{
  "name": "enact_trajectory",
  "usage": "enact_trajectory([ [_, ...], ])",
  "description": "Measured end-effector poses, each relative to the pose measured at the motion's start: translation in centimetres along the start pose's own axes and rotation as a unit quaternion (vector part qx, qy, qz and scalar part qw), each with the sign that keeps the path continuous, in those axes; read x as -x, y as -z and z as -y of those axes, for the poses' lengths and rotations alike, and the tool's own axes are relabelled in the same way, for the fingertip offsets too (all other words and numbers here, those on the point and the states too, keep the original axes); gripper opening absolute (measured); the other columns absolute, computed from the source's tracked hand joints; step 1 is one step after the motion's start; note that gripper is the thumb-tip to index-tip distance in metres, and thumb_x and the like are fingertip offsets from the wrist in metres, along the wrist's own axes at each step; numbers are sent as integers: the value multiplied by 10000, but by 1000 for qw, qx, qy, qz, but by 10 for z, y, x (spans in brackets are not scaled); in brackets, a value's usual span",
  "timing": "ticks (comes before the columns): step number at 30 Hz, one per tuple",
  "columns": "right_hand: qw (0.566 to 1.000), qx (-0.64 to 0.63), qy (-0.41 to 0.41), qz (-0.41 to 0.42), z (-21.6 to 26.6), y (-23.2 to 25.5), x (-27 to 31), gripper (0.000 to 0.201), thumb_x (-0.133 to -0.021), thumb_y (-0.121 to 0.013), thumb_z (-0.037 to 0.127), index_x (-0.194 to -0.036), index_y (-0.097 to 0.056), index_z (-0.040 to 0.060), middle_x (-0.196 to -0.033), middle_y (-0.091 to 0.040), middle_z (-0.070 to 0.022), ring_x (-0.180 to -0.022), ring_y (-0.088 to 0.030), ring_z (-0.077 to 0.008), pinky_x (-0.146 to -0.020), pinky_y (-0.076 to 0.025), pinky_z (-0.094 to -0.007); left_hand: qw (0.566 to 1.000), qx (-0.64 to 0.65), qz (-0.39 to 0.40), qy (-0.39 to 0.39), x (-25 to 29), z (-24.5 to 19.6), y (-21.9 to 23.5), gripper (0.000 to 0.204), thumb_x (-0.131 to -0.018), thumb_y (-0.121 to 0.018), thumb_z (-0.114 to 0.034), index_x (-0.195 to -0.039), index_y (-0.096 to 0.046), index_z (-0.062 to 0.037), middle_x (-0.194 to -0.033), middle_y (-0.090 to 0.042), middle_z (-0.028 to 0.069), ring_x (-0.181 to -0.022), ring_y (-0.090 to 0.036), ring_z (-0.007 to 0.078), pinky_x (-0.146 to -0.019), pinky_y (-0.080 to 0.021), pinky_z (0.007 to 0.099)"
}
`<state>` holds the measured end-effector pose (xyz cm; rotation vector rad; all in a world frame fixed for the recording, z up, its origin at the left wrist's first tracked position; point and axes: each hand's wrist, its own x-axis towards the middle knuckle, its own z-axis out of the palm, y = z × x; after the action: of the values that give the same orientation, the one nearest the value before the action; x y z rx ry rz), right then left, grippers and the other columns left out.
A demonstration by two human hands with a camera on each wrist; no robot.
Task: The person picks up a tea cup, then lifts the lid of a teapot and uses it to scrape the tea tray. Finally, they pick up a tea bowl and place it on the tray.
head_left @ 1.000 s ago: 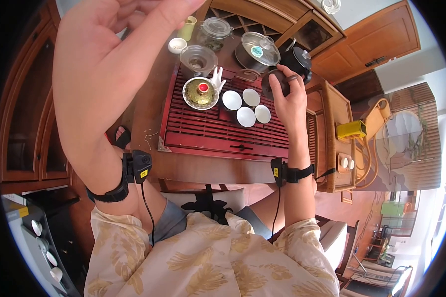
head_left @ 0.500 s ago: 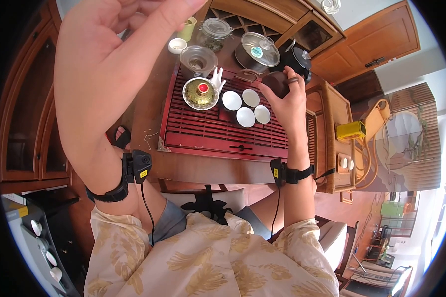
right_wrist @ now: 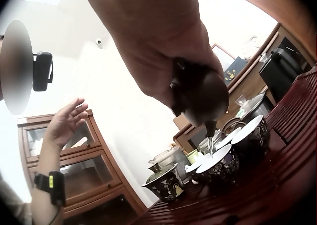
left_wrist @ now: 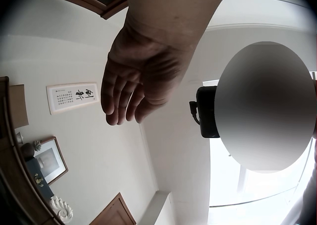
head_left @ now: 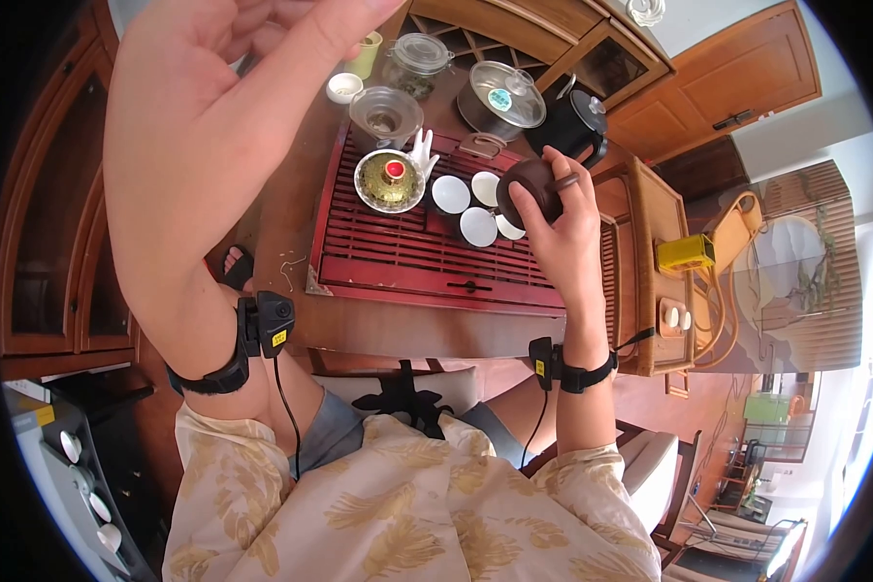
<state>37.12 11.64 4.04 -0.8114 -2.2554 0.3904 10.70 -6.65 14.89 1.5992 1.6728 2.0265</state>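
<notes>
My right hand (head_left: 567,238) grips a dark brown clay teapot (head_left: 531,192), thumb on its side and a finger through the handle. In the right wrist view the teapot (right_wrist: 204,100) tips spout down, and a thin clear stream runs from it into a white-lined cup (right_wrist: 217,161). Several such small cups (head_left: 450,195) stand together on the red slatted tea tray (head_left: 378,267). The teapot partly hides the right ones in the head view. My left hand (head_left: 228,92) is raised high in the air, holding nothing, its fingers (left_wrist: 121,99) loosely bent.
A lidded gaiwan (head_left: 390,180) and a white hand-shaped ornament (head_left: 424,152) sit on the tray's left side. Behind are a glass bowl (head_left: 386,116), a clamp-lid jar (head_left: 421,66), a glass-lidded pot (head_left: 500,102) and a black kettle (head_left: 574,121). A wicker cart (head_left: 640,272) stands at the right.
My right hand has brought the teapot from the tray's back right inward over the right-hand cups and tipped it. The left hand stays raised, nearly still.
</notes>
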Motion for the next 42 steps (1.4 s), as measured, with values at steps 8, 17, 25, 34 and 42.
enact_trajectory([
  [8,1000,15,14,-1,6,-1,-1,552,-947,-839,124,-1439,-641,-31,-1330,-657,-181,-1037,-697,-303,-930,-591,-403,1000,-4,6,-9,0,1,2,151,-1034,-729,-4,-1170,-755,57,-946,-804,63,-793,-707,59,-709,-543,187],
  [17,1000,9,-14,6,8,2,-2,630,-934,-899,277,-1408,-645,-51,-1350,-641,-206,-1110,-710,-338,-956,-596,-412,1000,2,12,-12,0,5,2,161,-1066,-702,-31,-1187,-751,64,-961,-794,74,-808,-701,72,-725,-561,201],
  [25,1000,30,-2,6,7,4,-1,674,-943,-896,408,-1407,-666,-23,-1350,-666,-178,-1126,-740,-297,-954,-604,-397,998,-3,-23,-63,5,16,-6,171,-1079,-688,-43,-1197,-748,66,-965,-790,81,-810,-702,81,-735,-570,205],
  [34,999,49,3,1,2,3,-1,656,-940,-897,401,-1393,-666,-14,-1348,-661,-182,-1130,-737,-310,-952,-605,-402,998,12,-18,-57,6,12,-5,225,-1075,-691,-42,-1263,-707,81,-970,-787,81,-810,-702,81,-740,-568,205],
  [42,999,40,-7,12,5,4,-1,683,-879,-945,326,-1384,-640,-18,-1370,-618,-194,-1190,-691,-350,-999,-593,-429,1000,2,10,-14,2,4,0,238,-1073,-696,-51,-1275,-690,74,-948,-782,59,-805,-700,69,-732,-555,194],
])
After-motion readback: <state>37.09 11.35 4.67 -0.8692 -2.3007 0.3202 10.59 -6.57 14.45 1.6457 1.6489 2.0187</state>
